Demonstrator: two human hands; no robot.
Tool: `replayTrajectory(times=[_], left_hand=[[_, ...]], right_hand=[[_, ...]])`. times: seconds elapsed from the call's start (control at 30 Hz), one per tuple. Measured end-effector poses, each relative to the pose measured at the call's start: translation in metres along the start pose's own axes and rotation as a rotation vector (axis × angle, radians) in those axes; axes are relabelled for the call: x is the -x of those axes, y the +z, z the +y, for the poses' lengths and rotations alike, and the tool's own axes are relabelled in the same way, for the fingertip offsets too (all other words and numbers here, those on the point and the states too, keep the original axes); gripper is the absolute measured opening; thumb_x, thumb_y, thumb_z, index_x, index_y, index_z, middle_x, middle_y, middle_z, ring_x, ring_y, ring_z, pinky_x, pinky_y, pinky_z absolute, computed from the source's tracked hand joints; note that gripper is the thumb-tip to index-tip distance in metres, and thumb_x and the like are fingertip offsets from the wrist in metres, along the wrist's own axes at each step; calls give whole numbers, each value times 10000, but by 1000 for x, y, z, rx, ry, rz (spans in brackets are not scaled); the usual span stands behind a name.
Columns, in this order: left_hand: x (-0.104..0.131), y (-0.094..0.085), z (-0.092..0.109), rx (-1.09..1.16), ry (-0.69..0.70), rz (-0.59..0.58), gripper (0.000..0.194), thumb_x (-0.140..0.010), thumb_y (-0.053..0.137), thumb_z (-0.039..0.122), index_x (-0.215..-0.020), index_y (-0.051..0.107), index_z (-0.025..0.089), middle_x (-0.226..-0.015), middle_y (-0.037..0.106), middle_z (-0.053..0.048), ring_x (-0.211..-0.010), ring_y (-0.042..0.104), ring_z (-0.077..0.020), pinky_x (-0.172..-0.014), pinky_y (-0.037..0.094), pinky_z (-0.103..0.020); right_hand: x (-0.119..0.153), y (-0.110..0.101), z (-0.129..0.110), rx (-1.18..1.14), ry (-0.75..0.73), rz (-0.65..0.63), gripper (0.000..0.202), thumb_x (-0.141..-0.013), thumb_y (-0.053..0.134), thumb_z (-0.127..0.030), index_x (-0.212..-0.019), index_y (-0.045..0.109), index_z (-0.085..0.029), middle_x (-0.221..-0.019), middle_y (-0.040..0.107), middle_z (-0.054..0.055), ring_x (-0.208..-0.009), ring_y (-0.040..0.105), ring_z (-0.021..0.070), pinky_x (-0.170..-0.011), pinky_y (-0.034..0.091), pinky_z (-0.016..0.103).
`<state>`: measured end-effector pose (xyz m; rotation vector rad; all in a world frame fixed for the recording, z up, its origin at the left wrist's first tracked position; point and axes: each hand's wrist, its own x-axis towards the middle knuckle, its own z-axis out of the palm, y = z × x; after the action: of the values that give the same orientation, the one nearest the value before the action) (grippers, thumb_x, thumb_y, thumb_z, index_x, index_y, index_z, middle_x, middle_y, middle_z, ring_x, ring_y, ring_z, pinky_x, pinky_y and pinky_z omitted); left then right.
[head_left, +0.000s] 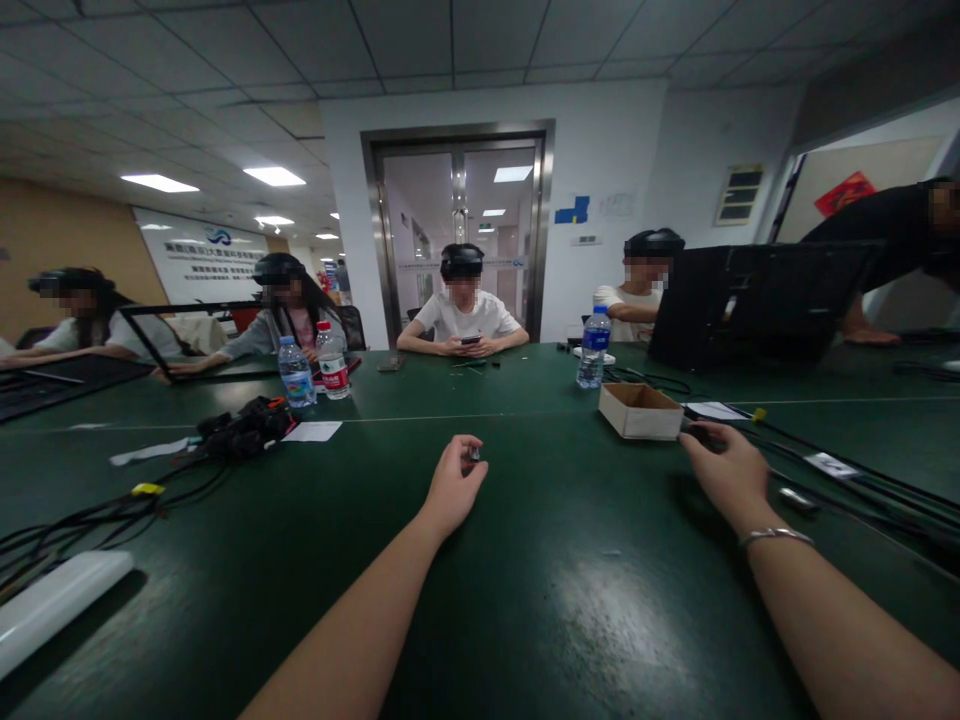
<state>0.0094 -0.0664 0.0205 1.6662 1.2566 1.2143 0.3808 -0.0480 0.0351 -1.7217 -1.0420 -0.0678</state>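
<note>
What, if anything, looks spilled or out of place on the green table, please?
Nothing looks spilled: the three bottles stand upright, and the open box sits beside the right hand. Only the black cables look untidy, sprawling loosely along both sides of the table.

A pale seam (525, 415) crosses the green tabletop (525, 590). At left lie a white elongated block (64, 605), black cables (79, 515), a dark bundle (244, 427) and white paper (315, 431); beyond stand a blue-capped bottle (297, 380) and a red-capped bottle (334, 365). At right, a third bottle (591, 355) stands behind an open box (651, 424), near further cables (892, 485) and a silvery object (797, 500).
</note>
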Motion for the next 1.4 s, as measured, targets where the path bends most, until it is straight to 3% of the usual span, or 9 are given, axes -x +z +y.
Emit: replayTrajectory(times=[0.13, 0.3, 0.37, 0.5, 0.67, 0.87, 1.0, 1.17, 1.4], left_hand=[[-3, 0, -6, 24, 3, -8, 243, -835, 513, 342, -1041, 502, 213, -974, 570, -48, -844, 567, -153, -752, 469, -297], [-8, 2, -13, 65, 33, -19, 163, -854, 485, 300, -989, 464, 212, -849, 558, -11, -777, 582, -135, -716, 475, -284], [-8, 2, -14, 82, 40, 7, 236, -838, 513, 266, -1057, 436, 220, -870, 564, -11, -774, 590, -131, -713, 478, -282], [-7, 3, -14, 71, 76, 21, 278, -792, 582, 226, -1050, 483, 201, -949, 603, -40, -850, 599, -142, -797, 474, -299], [-5, 2, -10, 23, 95, -5, 205, -785, 584, 204, -989, 583, 189, -991, 642, -61, -904, 600, -167, -838, 473, -320], [-6, 3, -8, 32, 99, -59, 188, -779, 588, 208, -955, 642, 171, -961, 672, -60, -884, 620, -164, -849, 478, -303], [-7, 5, -12, 72, 98, -110, 192, -786, 581, 232, -961, 640, 181, -951, 670, -52, -868, 621, -161, -834, 476, -299], [-7, 6, -18, 109, 88, -48, 285, -762, 631, 250, -1032, 563, 192, -944, 640, -55, -822, 610, -161, -795, 478, -323], [-5, 5, -14, 79, 89, -104, 180, -785, 589, 251, -950, 575, 181, -903, 628, -36, -810, 598, -144, -750, 471, -276]], right_hand=[[14, 15, -25, -81, -71, -64, 326, -649, 588, -320, -914, 667, -147, -868, 658, 107, -770, 612, 228, -730, 490, 370], [65, 55, -79, -301, -197, -466, 361, -629, 643, -321, -949, 647, -155, -897, 632, 69, -748, 602, 173, -721, 498, 326], [90, 70, -98, -417, -205, -619, 394, -631, 666, -309, -992, 612, -162, -902, 625, 51, -727, 602, 152, -702, 501, 305], [126, 84, -117, -493, -292, -804, 279, -663, 656, -265, -920, 616, -166, -897, 624, 36, -782, 591, 151, -728, 487, 293], [139, 83, -117, -374, -401, -839, 236, -692, 633, -218, -923, 662, -180, -884, 574, 31, -811, 557, 156, -759, 463, 305], [137, 82, -117, -336, -388, -848, 267, -712, 636, -183, -978, 667, -173, -886, 539, 28, -774, 541, 142, -750, 463, 301], [137, 82, -118, -334, -387, -843, 272, -719, 635, -168, -990, 660, -165, -903, 544, 34, -775, 542, 143, -752, 466, 304], [138, 83, -116, -362, -397, -836, 269, -709, 632, -142, -975, 650, -173, -949, 554, 38, -826, 558, 147, -775, 472, 305], [138, 91, -110, -407, -400, -809, 242, -699, 637, -146, -937, 628, -188, -958, 574, 27, -862, 567, 149, -782, 475, 304]])
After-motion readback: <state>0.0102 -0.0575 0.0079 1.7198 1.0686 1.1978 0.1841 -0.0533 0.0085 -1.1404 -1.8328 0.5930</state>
